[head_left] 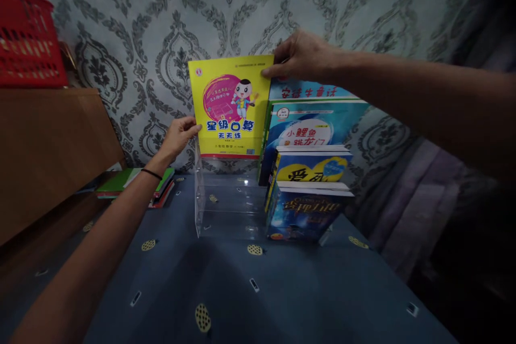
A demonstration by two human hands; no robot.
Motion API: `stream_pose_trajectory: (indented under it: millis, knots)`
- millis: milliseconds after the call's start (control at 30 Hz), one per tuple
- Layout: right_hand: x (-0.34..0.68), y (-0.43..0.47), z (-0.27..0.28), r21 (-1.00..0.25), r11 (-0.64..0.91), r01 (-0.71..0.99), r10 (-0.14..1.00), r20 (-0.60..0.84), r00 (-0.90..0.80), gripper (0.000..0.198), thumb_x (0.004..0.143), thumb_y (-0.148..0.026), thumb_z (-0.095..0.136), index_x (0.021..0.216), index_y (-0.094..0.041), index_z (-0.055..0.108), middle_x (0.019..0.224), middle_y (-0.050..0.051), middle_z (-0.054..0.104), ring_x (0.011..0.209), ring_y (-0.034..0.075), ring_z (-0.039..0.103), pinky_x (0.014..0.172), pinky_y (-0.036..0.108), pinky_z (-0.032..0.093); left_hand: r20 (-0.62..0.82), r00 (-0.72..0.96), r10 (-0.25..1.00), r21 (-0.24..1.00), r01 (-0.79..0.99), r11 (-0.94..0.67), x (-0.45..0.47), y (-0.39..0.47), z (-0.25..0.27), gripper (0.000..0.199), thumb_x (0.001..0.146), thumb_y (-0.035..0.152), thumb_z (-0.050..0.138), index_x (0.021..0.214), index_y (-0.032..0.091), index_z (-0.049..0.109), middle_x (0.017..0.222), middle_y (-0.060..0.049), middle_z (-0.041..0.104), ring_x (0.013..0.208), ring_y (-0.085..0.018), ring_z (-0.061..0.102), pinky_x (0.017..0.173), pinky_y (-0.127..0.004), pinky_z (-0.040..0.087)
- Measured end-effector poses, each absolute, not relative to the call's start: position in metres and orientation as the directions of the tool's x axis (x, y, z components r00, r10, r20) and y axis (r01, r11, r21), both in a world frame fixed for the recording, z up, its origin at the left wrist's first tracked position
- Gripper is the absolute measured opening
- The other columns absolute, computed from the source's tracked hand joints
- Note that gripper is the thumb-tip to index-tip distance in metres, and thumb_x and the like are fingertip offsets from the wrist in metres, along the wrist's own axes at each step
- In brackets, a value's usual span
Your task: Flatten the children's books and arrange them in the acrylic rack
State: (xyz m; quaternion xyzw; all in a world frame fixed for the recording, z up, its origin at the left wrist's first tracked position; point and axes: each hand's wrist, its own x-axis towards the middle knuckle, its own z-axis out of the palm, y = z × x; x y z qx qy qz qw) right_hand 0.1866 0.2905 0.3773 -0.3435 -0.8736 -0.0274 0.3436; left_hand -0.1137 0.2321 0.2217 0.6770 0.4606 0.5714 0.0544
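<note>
A yellow workbook with a cartoon child on its cover stands upright at the back left of a clear tiered book rack. My right hand pinches its upper right corner, thumb in front. Closed at the workbook's lower left edge is my left hand, with thumb and fingertips on that edge. Right of it, the rack's tiers hold a light blue book, a teal book, a blue and yellow book and a dark blue book in front.
Several books lie stacked at the left, a green book on top. Behind them stands a brown wooden cabinet bearing a red plastic basket. Patterned wallpaper backs the blue printed cloth. Pale fabric hangs at the right.
</note>
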Motion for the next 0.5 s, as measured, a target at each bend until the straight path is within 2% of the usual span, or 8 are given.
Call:
stream_pose_trajectory:
  millis: [133,333,500]
  knots:
    - [0.188,0.280,0.379,-0.151,0.735,0.661,0.597,0.607,-0.525,0.019,0.083,-0.023,0.074,0.096,-0.010,0.080,0.072,0.003,0.069,0.063,0.011,0.052,0.054,0.023,0.035,0.701,-0.086,0.708,0.626,0.550,-0.553,-0.113,0.233,0.220,0.040,0.071,0.057,0.071,0.072,0.017,0.064,0.068,0.000,0.062,0.063,-0.014,0.052,0.056,-0.024,0.041]
    - [0.190,0.271,0.372,0.094,0.702,0.706,0.470,0.683,-0.559,0.024,0.087,-0.026,0.067,0.101,-0.011,0.080,0.081,0.004,0.073,0.070,0.014,0.056,0.058,0.024,0.035,0.727,-0.146,0.671,0.644,0.482,-0.594,-0.107,0.231,0.218,0.038,0.067,0.055,0.075,0.068,0.018,0.066,0.067,-0.001,0.064,0.065,-0.015,0.052,0.060,-0.025,0.044]
    - [0.194,0.268,0.365,0.041,0.728,0.684,0.457,0.715,-0.529,0.030,0.089,-0.028,0.066,0.110,-0.010,0.078,0.085,0.004,0.075,0.066,0.013,0.054,0.059,0.024,0.036,0.721,-0.211,0.660,0.671,0.448,-0.591,-0.101,0.230,0.216,0.038,0.066,0.055,0.076,0.072,0.019,0.070,0.070,-0.002,0.067,0.067,-0.016,0.055,0.061,-0.025,0.046]
